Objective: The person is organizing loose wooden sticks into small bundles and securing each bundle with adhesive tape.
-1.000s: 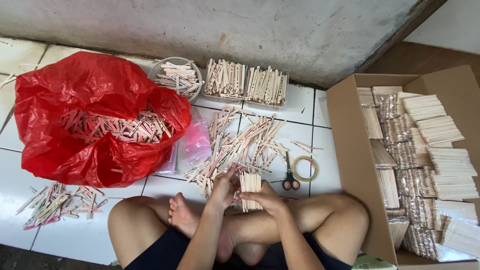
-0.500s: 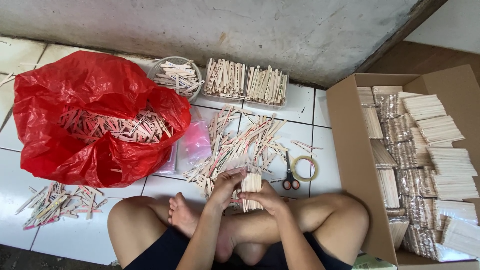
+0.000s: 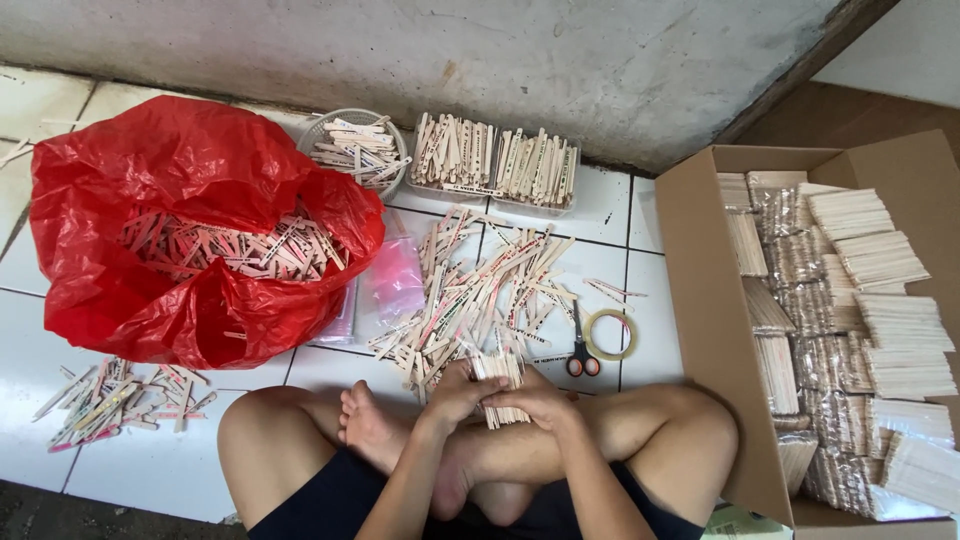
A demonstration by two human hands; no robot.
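The bundle (image 3: 497,385) of flat wooden sticks sits upright between both hands, low over the crossed legs and just in front of the loose pile (image 3: 478,295) on the floor. A second ago it stood taller and higher; now it has dropped and its top shows less above the fingers, so the sticks look to have been tapped down and evened. The left hand (image 3: 455,392) is closed around the bundle's left side, fingers curled over the top edge. The right hand (image 3: 540,402) clasps the right side, thumb across the front.

Just right of the pile lie scissors (image 3: 580,352) and a tape ring (image 3: 610,335). Beyond, a clear tray (image 3: 492,165) and a round basket (image 3: 358,148) hold more sticks against the wall. A red bag (image 3: 190,235) of sticks lies open at left; a cardboard box (image 3: 700,300) of wrapped bundles stands at right.
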